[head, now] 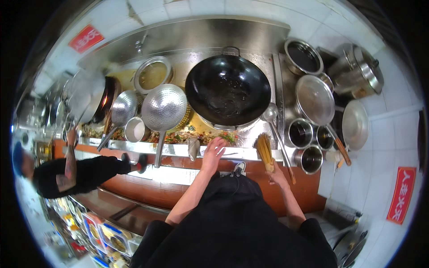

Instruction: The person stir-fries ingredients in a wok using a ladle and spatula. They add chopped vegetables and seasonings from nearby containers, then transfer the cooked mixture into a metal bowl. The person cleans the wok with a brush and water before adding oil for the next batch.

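My right hand (277,177) grips the handle end of a bamboo wok brush (264,149), its bristles pointing up toward the stove. Empty, with its fingers apart, my left hand (213,154) hovers over the stove's front edge near the food scraps (201,137). Before me a large black wok (228,90) sits on the burner with a little dark liquid in its bottom. A long-handled ladle (281,140) leans between the brush and the wok's right rim. A grey-white rag (193,149) hangs over the front edge, left of my left hand.
Perforated strainers (164,107) and a small metal pot (134,129) stand on the left. Several steel pots (300,133) and a wooden-handled strainer (315,100) crowd the right side. At far left a co-worker (80,176) works by a steaming wok with flame under it.
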Demonstrator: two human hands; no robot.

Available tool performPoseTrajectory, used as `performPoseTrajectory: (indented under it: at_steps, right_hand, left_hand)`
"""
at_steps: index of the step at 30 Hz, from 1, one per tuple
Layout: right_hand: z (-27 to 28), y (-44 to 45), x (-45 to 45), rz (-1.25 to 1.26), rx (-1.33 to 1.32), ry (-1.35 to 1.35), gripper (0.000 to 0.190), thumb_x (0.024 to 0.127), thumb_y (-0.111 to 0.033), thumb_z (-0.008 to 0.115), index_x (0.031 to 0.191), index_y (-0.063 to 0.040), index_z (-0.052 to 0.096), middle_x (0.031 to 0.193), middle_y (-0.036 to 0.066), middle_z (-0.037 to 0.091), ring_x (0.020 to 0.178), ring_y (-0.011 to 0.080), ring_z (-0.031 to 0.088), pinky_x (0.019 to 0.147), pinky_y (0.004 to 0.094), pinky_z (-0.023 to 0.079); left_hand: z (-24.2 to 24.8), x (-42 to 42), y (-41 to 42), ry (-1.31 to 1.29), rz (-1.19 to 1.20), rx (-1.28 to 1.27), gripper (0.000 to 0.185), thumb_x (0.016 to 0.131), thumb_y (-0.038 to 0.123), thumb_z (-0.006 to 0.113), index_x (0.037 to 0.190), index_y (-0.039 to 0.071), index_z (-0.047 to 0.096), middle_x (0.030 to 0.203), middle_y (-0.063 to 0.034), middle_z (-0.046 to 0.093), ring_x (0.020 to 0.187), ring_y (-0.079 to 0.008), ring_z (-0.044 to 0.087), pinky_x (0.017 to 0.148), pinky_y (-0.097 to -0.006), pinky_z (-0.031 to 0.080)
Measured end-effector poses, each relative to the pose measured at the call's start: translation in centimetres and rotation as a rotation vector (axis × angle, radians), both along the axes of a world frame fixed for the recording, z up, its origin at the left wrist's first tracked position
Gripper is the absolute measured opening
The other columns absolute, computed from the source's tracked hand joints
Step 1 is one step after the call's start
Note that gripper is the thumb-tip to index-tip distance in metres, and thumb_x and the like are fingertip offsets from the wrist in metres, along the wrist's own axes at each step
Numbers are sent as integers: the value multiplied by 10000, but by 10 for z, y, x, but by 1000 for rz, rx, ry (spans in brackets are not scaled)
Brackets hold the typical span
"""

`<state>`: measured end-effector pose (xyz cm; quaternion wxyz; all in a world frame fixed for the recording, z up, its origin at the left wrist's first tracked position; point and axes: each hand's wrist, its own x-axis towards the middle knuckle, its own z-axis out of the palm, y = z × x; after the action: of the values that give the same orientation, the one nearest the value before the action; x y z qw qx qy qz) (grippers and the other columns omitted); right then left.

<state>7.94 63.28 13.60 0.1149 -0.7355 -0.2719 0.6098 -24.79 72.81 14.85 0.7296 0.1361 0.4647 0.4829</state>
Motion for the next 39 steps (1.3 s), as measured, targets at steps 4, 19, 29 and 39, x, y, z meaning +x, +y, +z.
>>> performPoseTrajectory:
  at_steps: [4, 19, 29, 39]
  right_hand:
    - [67, 19, 4, -313, 172, 246, 729, 948, -82, 546, 1601, -231, 257, 947, 104, 651, 632, 167, 626, 552, 288, 550]
    - [53, 378, -165, 412, 442, -257, 313, 998, -361, 579, 1171, -135, 710, 586, 27, 549, 458, 118, 542, 402, 277, 413]
    - [48, 364, -37, 1727, 946, -967, 344, 917, -304, 652, 1217, -149, 715, 844, 87, 754, 774, 314, 726, 714, 387, 580]
    - [57, 309, -49, 906, 480, -328, 492, 930, -529, 636, 1255, -165, 695, 1060, 113, 748, 872, 280, 721, 811, 373, 576]
  left_hand:
    - [-5, 30, 49, -417, 207, -78, 406, 1078, 392, 440, 1309, 71, 531, 1385, -84, 566, 1310, -229, 518, 1149, -402, 349]
    - [4, 45, 98, -345, 550, -297, 386, 1084, 359, 428, 758, 152, 412, 650, 20, 366, 561, -144, 380, 654, -350, 468]
    - [19, 0, 118, -281, 511, -189, 376, 1074, 363, 449, 766, 153, 408, 650, 23, 356, 567, -133, 346, 575, -328, 392]
    - [29, -4, 119, -200, 470, -123, 396, 1068, 407, 421, 750, 176, 371, 642, 40, 339, 554, -118, 338, 529, -282, 330]
